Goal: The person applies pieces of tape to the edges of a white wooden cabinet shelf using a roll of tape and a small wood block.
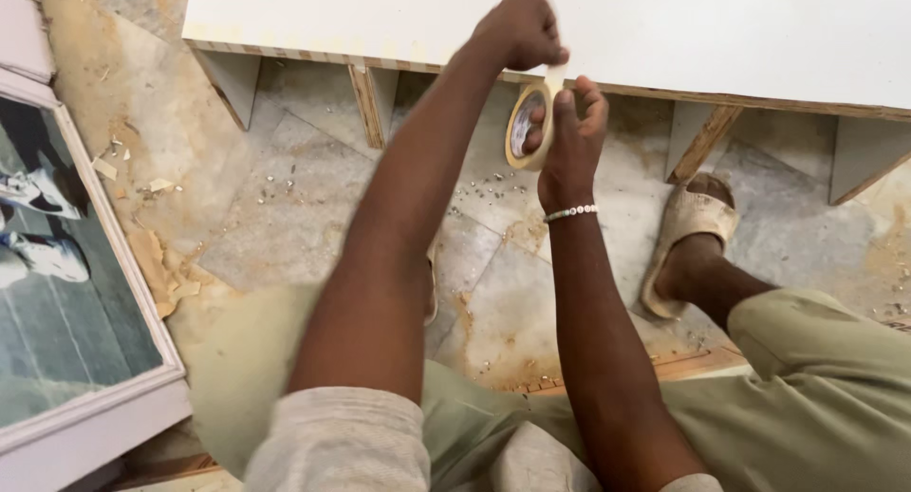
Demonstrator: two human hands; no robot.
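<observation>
White laminated board (664, 32) spans the top, from ten to two o'clock. Near twelve, the right hand (569, 136) grips a roll of masking tape (528, 127); the left hand (517, 29), just above, pinches its loose tape end (555, 74).

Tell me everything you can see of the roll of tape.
The roll of tape is a cream, paper-like ring with a pale inner core, standing on edge in the air before the white board's edge. The right hand grips it, fingers through the core. The left hand pinches a short strip pulled up from it.
</observation>
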